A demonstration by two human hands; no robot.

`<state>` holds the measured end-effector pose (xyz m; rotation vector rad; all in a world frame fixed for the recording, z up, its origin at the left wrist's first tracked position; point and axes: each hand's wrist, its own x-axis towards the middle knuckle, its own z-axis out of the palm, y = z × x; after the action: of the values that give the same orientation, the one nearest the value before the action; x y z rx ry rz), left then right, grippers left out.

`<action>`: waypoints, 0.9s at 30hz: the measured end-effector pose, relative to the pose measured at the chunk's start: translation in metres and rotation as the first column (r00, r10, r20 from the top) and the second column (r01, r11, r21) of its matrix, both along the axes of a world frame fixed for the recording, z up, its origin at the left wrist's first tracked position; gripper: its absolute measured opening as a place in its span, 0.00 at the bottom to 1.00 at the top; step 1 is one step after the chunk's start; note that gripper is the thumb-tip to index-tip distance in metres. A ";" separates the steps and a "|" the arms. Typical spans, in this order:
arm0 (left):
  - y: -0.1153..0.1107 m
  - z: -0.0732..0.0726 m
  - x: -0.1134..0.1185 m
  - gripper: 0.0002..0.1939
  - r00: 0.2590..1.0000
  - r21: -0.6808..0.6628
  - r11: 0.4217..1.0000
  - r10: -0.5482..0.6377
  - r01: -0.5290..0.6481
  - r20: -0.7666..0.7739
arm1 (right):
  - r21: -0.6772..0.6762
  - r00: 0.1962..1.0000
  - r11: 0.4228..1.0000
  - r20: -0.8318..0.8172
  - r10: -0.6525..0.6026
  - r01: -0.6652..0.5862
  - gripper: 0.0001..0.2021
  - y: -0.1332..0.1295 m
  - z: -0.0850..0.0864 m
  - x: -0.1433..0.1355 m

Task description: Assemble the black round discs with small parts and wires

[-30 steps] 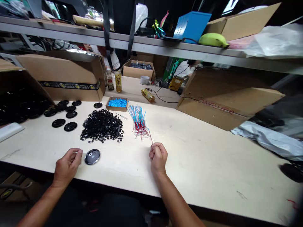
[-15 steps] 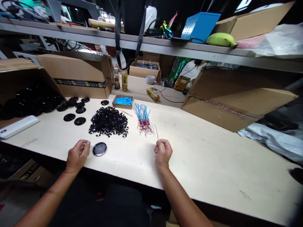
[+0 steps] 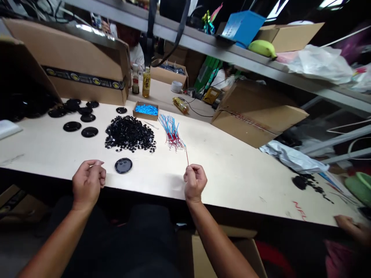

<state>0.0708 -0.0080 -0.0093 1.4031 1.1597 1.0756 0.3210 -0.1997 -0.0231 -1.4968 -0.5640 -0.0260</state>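
My right hand (image 3: 196,182) is closed on a thin red wire (image 3: 187,155), which rises from the fingertips toward a bundle of blue, white and red wires (image 3: 173,133). My left hand (image 3: 88,181) hovers by the table's front edge with fingers curled and thumb against the index finger; whether anything small is between them is hidden. Right of it a round black disc (image 3: 123,165) with small holes lies flat, touched by neither hand. Behind the disc is a heap of small black rings (image 3: 130,133). A small box (image 3: 145,115) holds blue pieces.
Several black discs (image 3: 89,132) lie at the left, before a large cardboard box (image 3: 84,73). Bottles (image 3: 146,83) stand behind. Another carton (image 3: 255,125) sits back right. A co-worker's hand (image 3: 350,226) rests near the right front edge. A shelf (image 3: 203,40) crosses above.
The view has swung to the right, bringing a co-worker's hand into sight. My left hand has moved slightly away from the disc. My right hand still holds the wire.
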 end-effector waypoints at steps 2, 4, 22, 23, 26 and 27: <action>-0.024 0.011 -0.002 0.10 0.996 -0.038 0.997 -0.058 0.060 0.063 | -0.011 0.997 0.999 -0.066 0.035 -0.036 0.09 -0.017 0.002 -0.037; -0.048 0.023 0.001 0.10 0.961 -0.114 0.955 -0.267 0.273 0.066 | 0.008 0.981 0.996 -0.172 0.091 -0.091 0.09 -0.031 0.004 -0.072; -0.088 0.062 0.006 0.10 0.786 -0.165 0.782 -0.541 0.601 0.298 | -0.103 0.888 0.927 -0.343 0.306 -0.359 0.08 -0.043 0.011 -0.158; -0.089 0.062 0.006 0.09 0.793 -0.171 0.787 -0.532 0.592 0.298 | -0.105 0.884 0.918 -0.333 0.329 -0.382 0.07 -0.041 0.012 -0.159; -0.089 0.060 0.004 0.09 0.793 -0.195 0.785 -0.512 0.589 0.330 | -0.162 0.862 0.863 -0.273 0.427 -0.479 0.06 -0.038 0.016 -0.159; -0.088 0.060 0.002 0.08 0.787 -0.205 0.778 -0.509 0.594 0.348 | -0.188 0.843 0.832 -0.259 0.471 -0.522 0.05 -0.037 0.018 -0.158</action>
<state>0.0732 -0.0960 0.0509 1.1911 0.6024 0.6006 0.1630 -0.2369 -0.0046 -1.5307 -0.8015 0.6259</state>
